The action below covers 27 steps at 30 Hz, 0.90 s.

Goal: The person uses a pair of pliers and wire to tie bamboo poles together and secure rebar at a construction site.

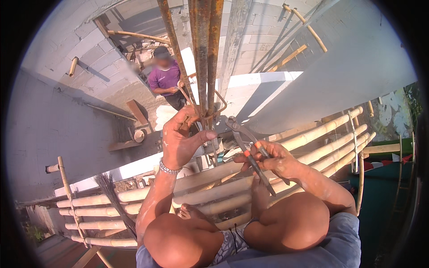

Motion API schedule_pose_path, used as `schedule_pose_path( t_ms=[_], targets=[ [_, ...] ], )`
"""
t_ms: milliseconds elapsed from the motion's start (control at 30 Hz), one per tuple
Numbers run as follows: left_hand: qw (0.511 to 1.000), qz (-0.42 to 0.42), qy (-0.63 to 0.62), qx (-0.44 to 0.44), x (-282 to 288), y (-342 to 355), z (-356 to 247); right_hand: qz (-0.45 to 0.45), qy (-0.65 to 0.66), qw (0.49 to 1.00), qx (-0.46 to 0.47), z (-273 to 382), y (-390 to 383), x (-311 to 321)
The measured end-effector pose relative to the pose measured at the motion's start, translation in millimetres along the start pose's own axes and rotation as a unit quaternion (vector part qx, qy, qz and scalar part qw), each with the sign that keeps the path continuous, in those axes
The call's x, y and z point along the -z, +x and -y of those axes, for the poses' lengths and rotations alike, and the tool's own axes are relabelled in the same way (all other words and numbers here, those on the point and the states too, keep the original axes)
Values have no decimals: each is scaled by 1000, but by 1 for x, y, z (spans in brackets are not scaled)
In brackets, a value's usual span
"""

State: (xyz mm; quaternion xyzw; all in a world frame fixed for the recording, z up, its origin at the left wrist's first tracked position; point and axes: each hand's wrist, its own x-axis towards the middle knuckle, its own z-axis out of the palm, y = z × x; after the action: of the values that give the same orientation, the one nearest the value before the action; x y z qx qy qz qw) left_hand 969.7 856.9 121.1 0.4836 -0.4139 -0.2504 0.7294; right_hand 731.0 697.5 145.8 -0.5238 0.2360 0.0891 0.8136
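Several rusty steel bars [203, 53] stand upright in front of me. Low on them sits a bent steel stirrup [222, 106], looped around the bars. My left hand [181, 136] is at the stirrup's near left side, its fingers curled at the bent rod and its thumb stretched apart to the right. Part of those fingertips is hidden behind the hand. In my right hand [275, 158] are tying pincers [239, 134] with dark handles and orange-red bands. Their handles are spread and the round jaws point up and left, just right of the bars, apart from them.
I squat on a scaffold of bamboo poles [210, 190]. A bundle of dark tie wire [111, 194] hangs over the poles at left. Below, a person in a purple shirt [166, 78] stands beside a block wall [89, 49]. A grey plastered surface [330, 71] slopes at right.
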Motion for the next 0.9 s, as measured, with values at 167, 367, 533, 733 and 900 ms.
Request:
schedule_pose_path(
  t_ms=[167,367,533,733,900],
  targets=[
    [989,-77,106,72,-18,-3,-6,6,9,1000,2,-22,10,10],
    [973,-86,210,32,-19,-1,-2,-37,32,999,-21,-37,13,8],
    [982,-58,176,27,-15,2,5,-23,77,997,-14,-61,11,20],
    [966,-75,246,14,-17,5,-3,6,92,996,-12,-62,8,21],
    [952,-235,194,14,-30,-46,46,-4,100,995,-10,-67,15,21]
  ],
)
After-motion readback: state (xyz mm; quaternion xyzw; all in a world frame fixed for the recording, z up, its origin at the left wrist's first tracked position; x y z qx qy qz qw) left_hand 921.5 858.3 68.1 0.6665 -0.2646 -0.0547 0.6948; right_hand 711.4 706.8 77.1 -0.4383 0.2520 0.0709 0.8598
